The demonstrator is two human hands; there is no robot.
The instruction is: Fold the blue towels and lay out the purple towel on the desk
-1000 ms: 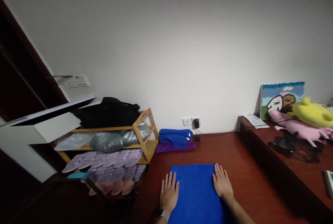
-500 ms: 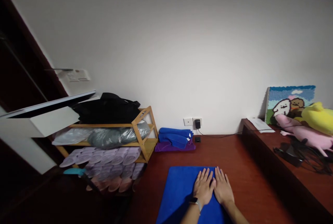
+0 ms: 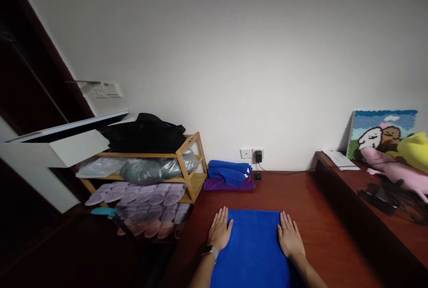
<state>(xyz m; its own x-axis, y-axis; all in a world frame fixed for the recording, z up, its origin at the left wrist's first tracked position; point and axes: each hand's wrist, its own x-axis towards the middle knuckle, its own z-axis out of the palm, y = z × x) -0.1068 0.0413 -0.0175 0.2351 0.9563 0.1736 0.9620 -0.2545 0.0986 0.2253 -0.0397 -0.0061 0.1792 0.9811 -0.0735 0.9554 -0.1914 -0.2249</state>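
Observation:
A blue cloth [image 3: 252, 248] lies flat on the reddish-brown wooden desk [image 3: 321, 230], its near end running out of the frame. My left hand [image 3: 220, 230] rests at the cloth's left edge near the far corner, fingers stretched out and pointing away from me; a watch sits on that wrist. Along the right edge, by the other far corner, my right hand [image 3: 290, 236] lies flat with its fingers extended. Neither hand grips anything.
Folded blue and purple cloths [image 3: 230, 175] lie against the wall beside a plugged-in black adapter [image 3: 258, 157]. At left stands a wooden rack [image 3: 187, 176] with slippers and a black bag. A raised ledge [image 3: 354, 199] at right holds plush toys, cables and a picture.
My left hand has slid left across the cloth, from beside my right hand to the left edge. My right hand stays near the right edge. The view has shifted slightly.

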